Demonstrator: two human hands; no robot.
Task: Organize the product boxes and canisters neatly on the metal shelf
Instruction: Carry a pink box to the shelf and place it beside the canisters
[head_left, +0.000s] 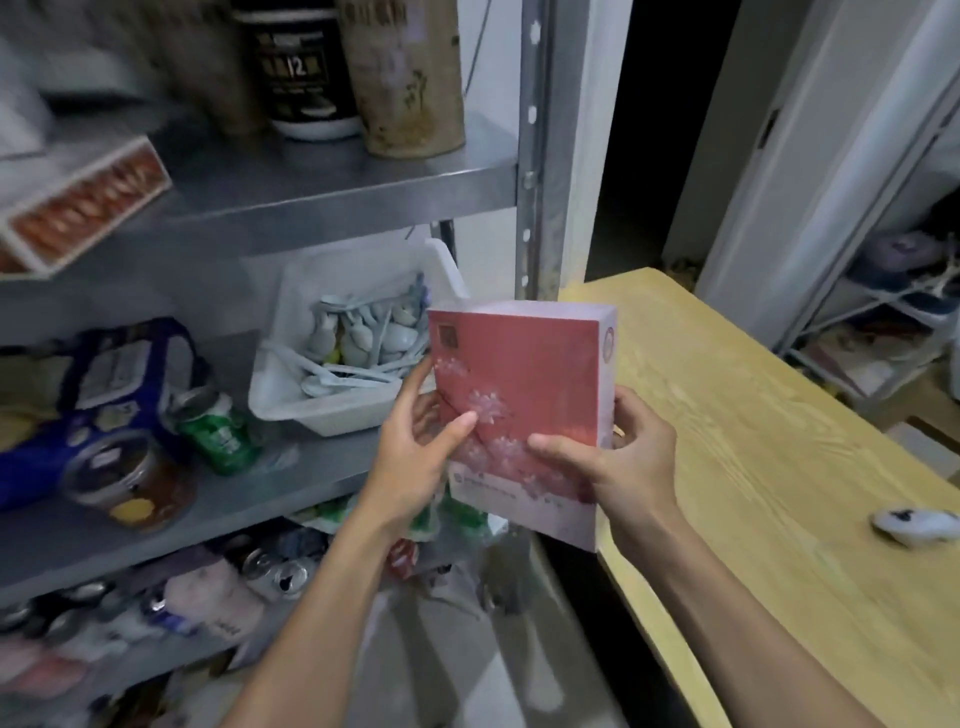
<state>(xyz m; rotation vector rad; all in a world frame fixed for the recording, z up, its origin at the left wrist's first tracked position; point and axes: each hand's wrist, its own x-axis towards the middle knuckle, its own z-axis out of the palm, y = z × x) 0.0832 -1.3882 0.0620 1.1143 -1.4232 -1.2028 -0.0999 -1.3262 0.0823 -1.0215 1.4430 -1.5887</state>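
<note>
While both thumbs press its front, the pink flower-printed cardboard box (524, 410) is gripped upright by left hand (415, 447) and right hand (628, 457) (held off the grey metal shelf (322, 192), beside it).

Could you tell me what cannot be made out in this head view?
Head view:
1. Print on the pink box: too small and soft to read; the left hand and right hand, which hold it, cover parts.
2. The orange-patterned box: motion-blurred, cut by the left edge.
3. The tan canister and black canister: tops cut by the top edge.
4. The cans at the bottom: blurred.
</note>
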